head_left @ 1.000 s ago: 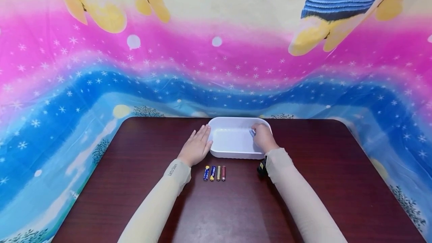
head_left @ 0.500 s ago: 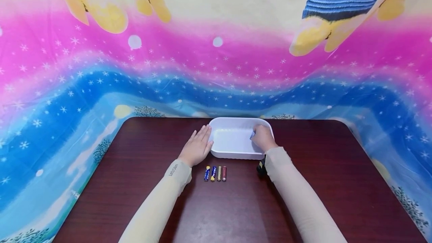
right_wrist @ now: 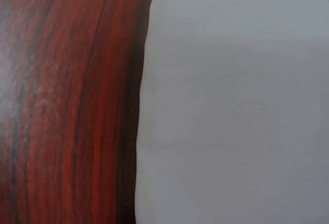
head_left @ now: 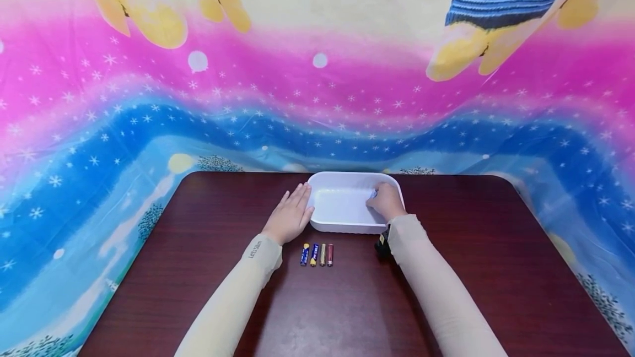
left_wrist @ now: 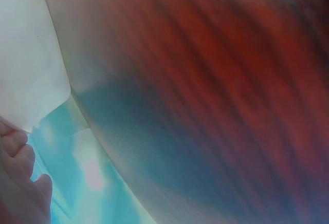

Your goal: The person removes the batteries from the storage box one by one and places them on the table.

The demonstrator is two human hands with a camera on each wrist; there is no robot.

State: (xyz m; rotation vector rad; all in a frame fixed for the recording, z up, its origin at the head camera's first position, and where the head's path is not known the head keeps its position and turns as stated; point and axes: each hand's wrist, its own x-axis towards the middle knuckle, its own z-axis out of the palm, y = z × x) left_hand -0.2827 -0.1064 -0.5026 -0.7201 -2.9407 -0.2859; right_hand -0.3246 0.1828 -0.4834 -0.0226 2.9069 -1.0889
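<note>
A white rectangular box [head_left: 342, 228] stands at the table's back edge in the head view. My left hand [head_left: 289, 216] rests against its left wall with fingers straight. In the left wrist view, part of this left hand [left_wrist: 20, 178] shows beside the white box [left_wrist: 31, 54]. Inside the box's right end, my right hand [head_left: 388, 203] pinches a small bluish thing [head_left: 374, 194], mostly hidden by the fingers. The right wrist view shows just the box wall [right_wrist: 231, 106] and tabletop, no hand. Before the box lie several batteries in a row, including a blue-and-yellow battery [head_left: 305, 255] and a red battery [head_left: 330, 255].
The dark red-brown wooden table [head_left: 208, 302] has rounded back corners. A patterned pink and blue cloth [head_left: 317, 98] hangs behind and around it. A black device [head_left: 382, 244] sits at my right wrist, close to the box's front wall.
Inside the box, my right hand has shifted slightly, and the bluish thing sits at a somewhat different angle. My left hand and the row of batteries keep their places.
</note>
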